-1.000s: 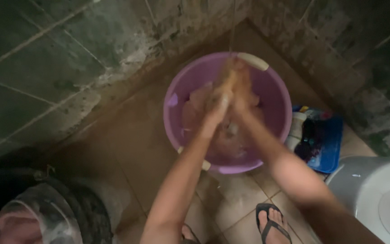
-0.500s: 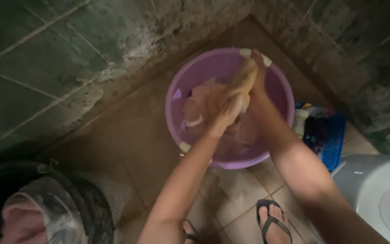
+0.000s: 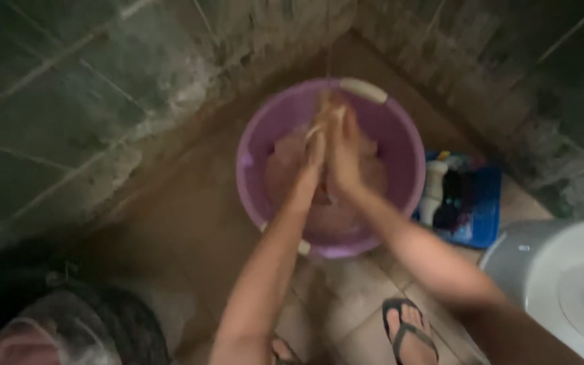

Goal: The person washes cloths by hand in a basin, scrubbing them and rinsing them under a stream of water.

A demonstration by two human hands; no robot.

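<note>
Down over the round purple plastic bucket (image 3: 400,145), both hands meet palm against palm, fingers stretched toward the far rim. The left hand (image 3: 314,157) and the right hand (image 3: 343,157) press a pale wet piece of cloth (image 3: 316,128) between them; motion blur hides how much of it each palm covers, but both are flattened on it rather than curled into fists. More pale pinkish laundry (image 3: 285,165) lies soaking inside the bucket, directly beneath the hands. One bucket is visible, with two whitish handle pads (image 3: 363,90) on its rim, one at the far side and one at the near side, partly hidden by the left forearm.

Around it, dark green wall tiles (image 3: 55,88) with worn grey patches close in the corner on two sides, and the bucket stands on brownish wet floor tiles (image 3: 190,203). Just right of the bucket sits one blue plastic tray (image 3: 484,203) holding a white bottle (image 3: 432,192) and several dark items too blurred to count. One white toilet (image 3: 569,284) fills the lower right corner. One dark round container covered with clear plastic sheeting (image 3: 55,324) sits at lower left, well apart from the bucket. One foot in a black flip-flop sandal (image 3: 410,331) stands near the bucket's near side; a second foot barely shows at the bottom edge.
</note>
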